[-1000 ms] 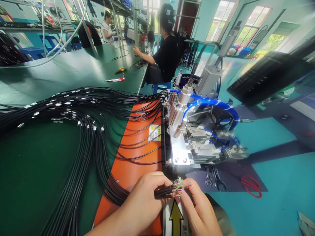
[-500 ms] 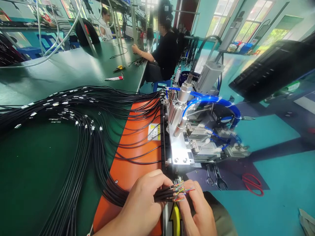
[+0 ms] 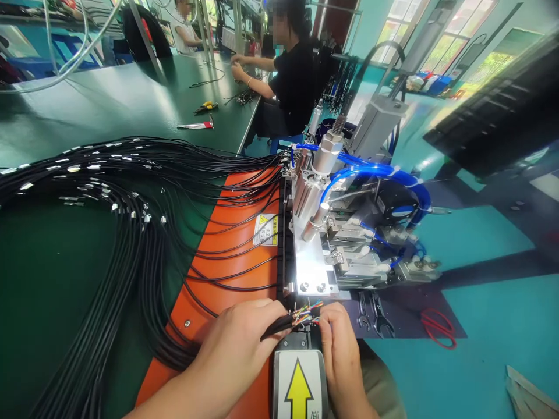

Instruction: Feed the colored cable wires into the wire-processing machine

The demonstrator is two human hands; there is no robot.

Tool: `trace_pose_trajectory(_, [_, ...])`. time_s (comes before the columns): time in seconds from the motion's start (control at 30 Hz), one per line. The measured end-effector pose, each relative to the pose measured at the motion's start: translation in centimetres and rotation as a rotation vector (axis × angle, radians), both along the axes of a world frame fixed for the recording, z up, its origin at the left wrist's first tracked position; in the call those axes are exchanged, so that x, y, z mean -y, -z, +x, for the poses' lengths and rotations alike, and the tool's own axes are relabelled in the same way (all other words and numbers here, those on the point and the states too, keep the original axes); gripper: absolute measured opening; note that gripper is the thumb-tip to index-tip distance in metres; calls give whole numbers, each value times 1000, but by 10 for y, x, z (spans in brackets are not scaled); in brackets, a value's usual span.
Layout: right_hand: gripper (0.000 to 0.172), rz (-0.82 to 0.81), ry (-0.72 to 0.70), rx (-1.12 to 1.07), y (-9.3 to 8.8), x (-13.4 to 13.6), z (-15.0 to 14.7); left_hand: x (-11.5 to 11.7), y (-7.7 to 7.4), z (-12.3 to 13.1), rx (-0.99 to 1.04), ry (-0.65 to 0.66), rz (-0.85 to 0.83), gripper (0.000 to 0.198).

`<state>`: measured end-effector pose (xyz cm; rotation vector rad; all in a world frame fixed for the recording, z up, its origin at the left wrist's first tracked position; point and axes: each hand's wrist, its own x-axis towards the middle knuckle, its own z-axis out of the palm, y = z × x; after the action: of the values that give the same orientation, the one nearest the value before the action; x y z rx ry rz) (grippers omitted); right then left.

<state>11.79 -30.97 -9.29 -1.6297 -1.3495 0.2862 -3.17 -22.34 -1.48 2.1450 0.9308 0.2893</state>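
Note:
My left hand (image 3: 247, 334) is closed round a bundle of black cables (image 3: 276, 327). The stripped ends stick out past my fingers as thin coloured wires (image 3: 303, 314). My right hand (image 3: 343, 352) is closed, its thumb and fingertips pinched at the tips of those wires; exactly which ones they grip is partly hidden. Both hands are just in front of a metal machine (image 3: 311, 265) with cylinders and blue air hoses (image 3: 371, 170). Below the wire ends lies a pale cover with a yellow arrow (image 3: 299, 387). More black cables (image 3: 151, 314) trail off to the left.
Black cables cross an orange panel (image 3: 236, 233) into the machine's edge. Pliers (image 3: 205, 108) lie on the green table (image 3: 144, 116). Wrenches (image 3: 381, 317) and red-handled scissors (image 3: 439, 327) are to the right. A co-worker (image 3: 292, 75) sits at the table's far side.
Both hands have moved up and slightly left, closer to the machine. The cable bundle moved with them, uncovering the arrow cover. The co-worker's second hand has come into view.

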Motion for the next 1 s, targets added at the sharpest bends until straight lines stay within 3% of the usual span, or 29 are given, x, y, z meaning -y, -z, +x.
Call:
trace_pose_trajectory(0.2, [16, 20, -23, 27, 12, 1, 0, -6, -1, -1, -98, 154, 101, 12])
trace_pose_trajectory(0.33, [16, -16, -67, 18, 3, 2, 4, -11, -1, -3, -145, 441, 387, 36])
trace_pose_trajectory(0.4, [16, -73, -71, 2, -3, 3, 5, -11, -3, -1, -209, 518, 543, 44])
trace_pose_trajectory(0.53, [16, -250, -62, -51, -12, 4, 6, -8, -5, 3, -289, 548, 636, 45])
trace_pose_trajectory(0.63, [18, -295, -39, -82, -17, 3, 6, -6, -1, 5, -293, 524, 660, 49])
trace_pose_trajectory(0.8, [20, -228, -106, -67, -17, -2, 12, -7, 3, 7, -256, 474, 679, 48])
trace_pose_trajectory(1.0, [16, -61, -113, -74, 3, -1, 11, -15, -2, 10, -228, 515, 637, 37])
